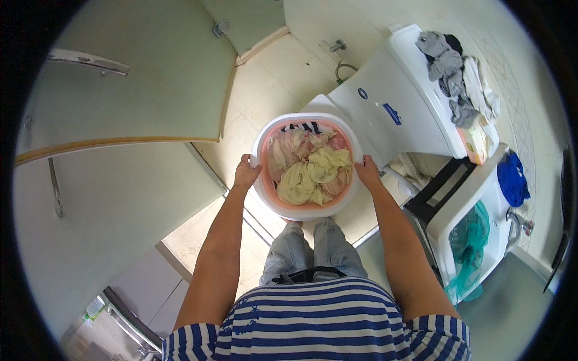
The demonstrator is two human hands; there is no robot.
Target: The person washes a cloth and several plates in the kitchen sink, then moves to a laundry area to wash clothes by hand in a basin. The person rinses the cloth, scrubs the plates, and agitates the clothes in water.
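Note:
A round plastic basin with a white rim and pink inside is held in front of my legs. My left hand grips its rim on the left side, and my right hand grips the rim on the right, thumbs on top; the fingers underneath are partly hidden. Inside the basin lie crumpled pale yellow cloths, with beige and pinkish fabric behind and a dark-and-white striped piece at the far edge.
A white toilet stands beyond the basin to the right, with grey clothes and a tissue box on its tank. A white washbasin at right holds green mesh; blue cloth lies on its edge. Glass panels stand left.

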